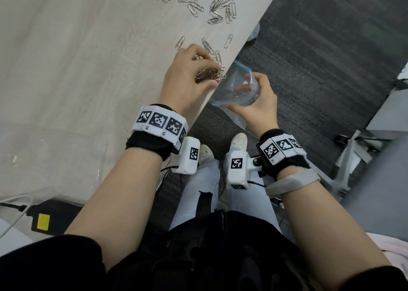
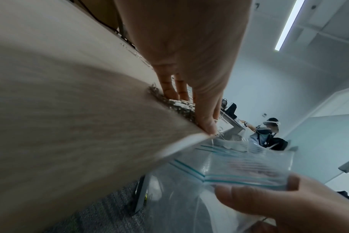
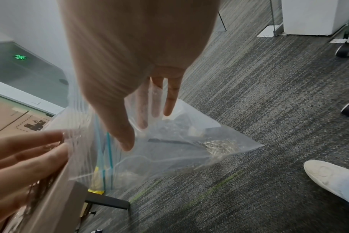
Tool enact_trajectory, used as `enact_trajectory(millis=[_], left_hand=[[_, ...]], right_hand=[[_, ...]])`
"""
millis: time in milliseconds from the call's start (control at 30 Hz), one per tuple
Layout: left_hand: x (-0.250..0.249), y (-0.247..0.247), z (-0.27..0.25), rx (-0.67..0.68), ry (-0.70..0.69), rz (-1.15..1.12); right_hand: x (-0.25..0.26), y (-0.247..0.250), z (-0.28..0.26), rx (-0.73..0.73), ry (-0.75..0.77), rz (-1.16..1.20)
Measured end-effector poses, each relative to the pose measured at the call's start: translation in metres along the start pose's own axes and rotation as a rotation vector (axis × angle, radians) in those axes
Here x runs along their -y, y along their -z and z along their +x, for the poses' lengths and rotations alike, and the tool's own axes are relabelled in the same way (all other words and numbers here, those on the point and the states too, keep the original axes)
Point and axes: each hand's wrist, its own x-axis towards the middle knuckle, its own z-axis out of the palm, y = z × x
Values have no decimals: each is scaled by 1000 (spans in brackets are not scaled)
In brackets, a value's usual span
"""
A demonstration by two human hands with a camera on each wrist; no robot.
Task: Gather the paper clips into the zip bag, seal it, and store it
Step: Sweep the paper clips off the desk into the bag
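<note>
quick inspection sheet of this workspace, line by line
surface: pale table, its edge running diagonally above dark carpet.
job's things: loose paper clips spread at the far end; a heap of clips at the table edge; clear zip bag held open just below the edge, some clips already inside.
clutter: black box with yellow label by the near table end.
grippers: left hand cupped over the heap at the edge; right hand grips the bag's mouth.
cables: white cable beside the black box.
surroundings: white chair base with castor; another person in the background.
</note>
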Motion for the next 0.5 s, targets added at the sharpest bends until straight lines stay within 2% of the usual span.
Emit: enact_trajectory(millis=[367, 433, 500], left_hand=[[-15, -19, -5, 92, -120, -27], [-19, -19, -5, 71, -104, -119], [-20, -15, -5, -19, -50, -229]], right_hand=[[3, -1, 1, 1, -22, -14], [3, -1, 1, -1, -19, -20], [3, -1, 1, 0, -13, -22]])
